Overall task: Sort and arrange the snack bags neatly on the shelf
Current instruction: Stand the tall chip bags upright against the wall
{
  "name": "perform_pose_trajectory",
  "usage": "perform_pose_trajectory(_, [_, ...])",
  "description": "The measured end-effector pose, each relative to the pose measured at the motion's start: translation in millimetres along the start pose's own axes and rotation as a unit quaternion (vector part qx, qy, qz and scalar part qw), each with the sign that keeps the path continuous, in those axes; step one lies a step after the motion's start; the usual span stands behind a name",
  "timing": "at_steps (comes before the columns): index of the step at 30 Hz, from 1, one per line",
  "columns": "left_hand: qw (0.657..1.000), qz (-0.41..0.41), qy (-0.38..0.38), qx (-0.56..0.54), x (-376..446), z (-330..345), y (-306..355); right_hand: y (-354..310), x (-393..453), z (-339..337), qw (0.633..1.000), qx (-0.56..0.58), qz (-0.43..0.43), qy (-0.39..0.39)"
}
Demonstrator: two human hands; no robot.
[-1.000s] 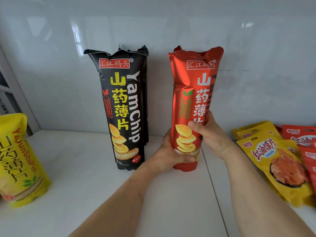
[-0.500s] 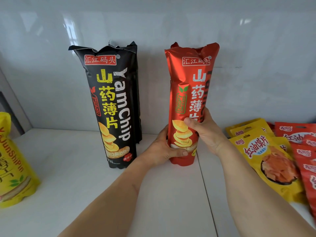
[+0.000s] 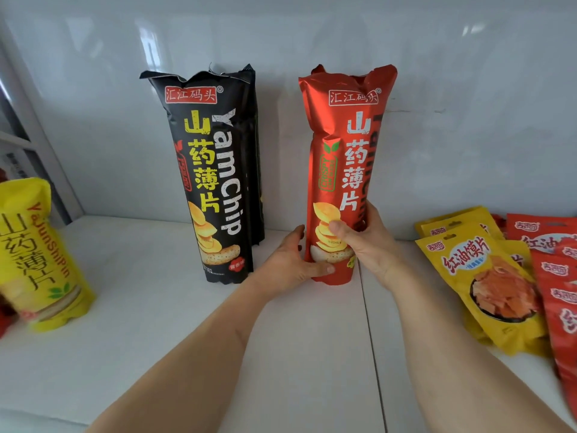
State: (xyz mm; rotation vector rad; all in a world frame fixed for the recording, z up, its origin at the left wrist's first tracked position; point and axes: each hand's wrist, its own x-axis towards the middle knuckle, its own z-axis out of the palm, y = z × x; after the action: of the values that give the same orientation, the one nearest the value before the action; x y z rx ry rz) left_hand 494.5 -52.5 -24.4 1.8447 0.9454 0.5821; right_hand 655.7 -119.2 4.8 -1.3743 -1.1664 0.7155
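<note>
A tall red yam chip bag [image 3: 345, 145] stands upright on the white shelf [image 3: 296, 354] near the back wall. My left hand [image 3: 292, 265] wraps round its base from the left, thumb across the front. My right hand [image 3: 363, 242] grips its lower part from the right. A tall black yam chip bag [image 3: 212, 170] stands upright to the left, with a second black bag behind it. A yellow yam chip bag [image 3: 34, 254] stands at the far left.
Flat yellow snack pouches [image 3: 487, 282] and red pouches [image 3: 559, 276] lie in a loose overlapping pile on the right of the shelf. A white frame post [image 3: 34, 129] rises at the far left. A seam in the shelf runs below the red bag.
Both hands keep their hold on the red bag, which stays upright in the same spot. The camera view has swung slightly back to the left, showing more of the yellow bag.
</note>
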Motion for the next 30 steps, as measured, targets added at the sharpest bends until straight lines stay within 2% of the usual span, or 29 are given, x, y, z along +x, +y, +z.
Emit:
perform_pose_trajectory(2, [0.996,-0.011,0.026,0.089,-12.2,0.4,-4.9,8.2,-12.7,3.7,0.999,-0.03,0.015,0.006])
perform_pose_trajectory(6, [0.959,0.039,0.038,0.279,-40.4,-3.5,-9.4,10.1,-39.7,10.3,0.993,-0.108,0.047,0.026])
perform_pose_trajectory(9, [0.931,0.057,0.057,0.355,-57.8,-12.8,-9.3,5.4,-56.7,15.2,0.973,-0.206,0.082,0.061])
perform_pose_trajectory(12, [0.89,0.107,0.092,0.433,-78.1,-27.0,-8.7,6.0,-67.5,28.5,0.917,-0.364,0.118,0.111])
perform_pose_trajectory(15, [0.864,0.165,0.135,0.455,-98.6,-46.2,-20.7,-5.8,-82.1,56.3,0.917,-0.366,0.059,0.149])
perform_pose_trajectory(18, [0.864,0.22,0.204,0.405,-109.0,-69.1,-42.7,-26.4,-89.3,91.6,0.937,-0.319,-0.005,0.139])
perform_pose_trajectory(20, [0.849,0.253,0.276,0.372,-111.4,-82.1,-57.8,-36.2,-86.7,113.8,0.953,-0.271,-0.025,0.136])
perform_pose_trajectory(22, [0.846,0.24,0.336,0.337,-113.3,-91.5,-66.2,-45.6,-81.5,132.6,0.962,-0.233,-0.043,0.133])
perform_pose_trajectory(24, [0.863,0.195,0.381,0.27,-113.6,-96.1,-65.6,-55.2,-74.6,148.2,0.971,-0.198,-0.05,0.126])
perform_pose_trajectory(26, [0.906,0.121,0.363,0.18,-108.0,-98.7,-60.7,-67.4,-64.8,159.6,0.978,-0.166,-0.056,0.117])
perform_pose_trajectory(28, [0.95,0.06,0.293,0.089,-93.7,-102.1,-60.1,-78.8,-52.1,165.3,0.984,-0.133,-0.059,0.107])
perform_pose_trajectory(30, [0.969,0.053,0.242,0.003,-77.3,-106.3,-62.3,-86.2,-36.9,166.1,0.989,-0.097,-0.059,0.097])
